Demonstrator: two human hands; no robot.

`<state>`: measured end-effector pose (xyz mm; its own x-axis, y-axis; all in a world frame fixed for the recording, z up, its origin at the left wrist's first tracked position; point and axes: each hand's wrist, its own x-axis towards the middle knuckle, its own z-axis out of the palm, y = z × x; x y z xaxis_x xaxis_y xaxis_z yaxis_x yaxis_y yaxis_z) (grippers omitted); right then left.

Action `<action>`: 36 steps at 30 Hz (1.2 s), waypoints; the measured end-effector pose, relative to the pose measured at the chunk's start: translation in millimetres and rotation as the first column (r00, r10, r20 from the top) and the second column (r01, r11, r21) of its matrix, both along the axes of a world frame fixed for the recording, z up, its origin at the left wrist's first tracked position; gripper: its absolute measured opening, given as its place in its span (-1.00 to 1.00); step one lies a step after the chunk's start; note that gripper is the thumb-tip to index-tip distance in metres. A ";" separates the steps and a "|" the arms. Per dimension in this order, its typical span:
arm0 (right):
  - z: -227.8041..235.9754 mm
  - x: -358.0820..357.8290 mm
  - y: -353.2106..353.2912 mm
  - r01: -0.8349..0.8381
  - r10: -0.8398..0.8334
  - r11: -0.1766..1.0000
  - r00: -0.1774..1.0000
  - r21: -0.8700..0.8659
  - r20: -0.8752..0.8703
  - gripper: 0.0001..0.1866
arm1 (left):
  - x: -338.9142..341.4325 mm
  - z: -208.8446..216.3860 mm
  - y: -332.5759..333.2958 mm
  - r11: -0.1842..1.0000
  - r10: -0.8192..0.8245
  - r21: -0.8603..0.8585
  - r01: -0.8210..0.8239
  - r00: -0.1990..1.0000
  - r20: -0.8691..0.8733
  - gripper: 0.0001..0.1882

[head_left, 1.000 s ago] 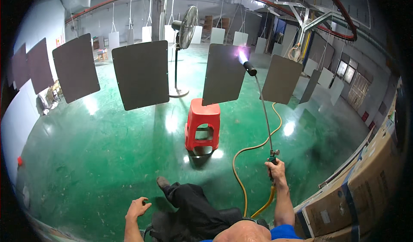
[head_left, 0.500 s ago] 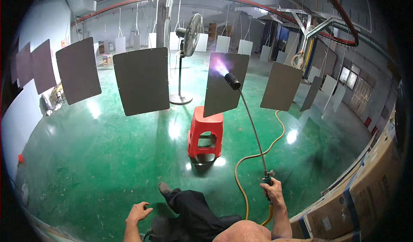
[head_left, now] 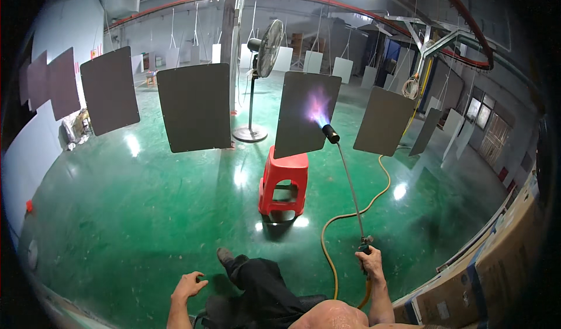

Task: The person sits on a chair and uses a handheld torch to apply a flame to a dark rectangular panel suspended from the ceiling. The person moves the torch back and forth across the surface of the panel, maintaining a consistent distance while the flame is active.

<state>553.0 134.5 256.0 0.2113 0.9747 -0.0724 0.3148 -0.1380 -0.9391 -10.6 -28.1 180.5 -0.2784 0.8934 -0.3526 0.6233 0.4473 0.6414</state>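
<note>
My right hand [head_left: 371, 262] is wrapped round the handle of a gas torch [head_left: 350, 186] with a long thin metal tube. The torch's black nozzle [head_left: 331, 133] throws a blue and violet flame [head_left: 318, 110] against the face of a hanging dark grey panel [head_left: 292, 124] with rounded corners. From the handle a yellow hose [head_left: 326, 241] runs down and off across the floor. Empty, my left hand [head_left: 190, 284] hovers low on the left, fingers loosely bent and thumb apart from them.
More grey panels hang in a row, among them one to the left [head_left: 194, 110] and one to the right [head_left: 383, 121]. Behind stand a red plastic stool [head_left: 286, 162] and a pedestal fan [head_left: 270, 48]. Cardboard boxes [head_left: 508, 259] line the right side. An overhead red rail [head_left: 327, 0] curves round.
The torch nozzle and flame have moved right and slightly down across the panel, from its upper left toward its right side. My left hand has stayed nearly still. The view has shifted slightly.
</note>
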 end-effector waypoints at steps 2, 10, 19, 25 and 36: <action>-7.6 -0.6 -3.9 -0.015 0.015 1.000 0.999 -0.002 0.029 -0.82 | 0.0 -0.6 -0.3 1.000 -0.009 0.003 0.009 1.000 -0.005 -0.44; -16.3 -18.3 -26.2 -0.091 0.098 0.989 0.994 -0.119 0.046 -0.80 | 0.4 -2.9 1.4 1.000 -0.026 -0.009 0.025 0.999 -0.031 -0.47; -8.0 -40.5 -10.6 -0.116 0.117 0.993 0.992 -0.012 0.041 -0.82 | -1.4 -6.7 -0.5 0.999 -0.034 0.039 0.035 0.999 -0.029 -0.44; 8.3 -62.5 1.5 -0.077 0.082 0.994 0.995 0.083 -0.055 -0.81 | -8.1 -20.7 -0.6 0.996 -0.052 0.066 0.054 0.998 -0.038 -0.45; 35.4 -78.5 18.9 -0.131 0.138 0.983 0.989 0.131 -0.049 -0.75 | 5.8 -20.7 18.7 0.988 -0.137 0.071 0.139 0.990 -0.039 -0.46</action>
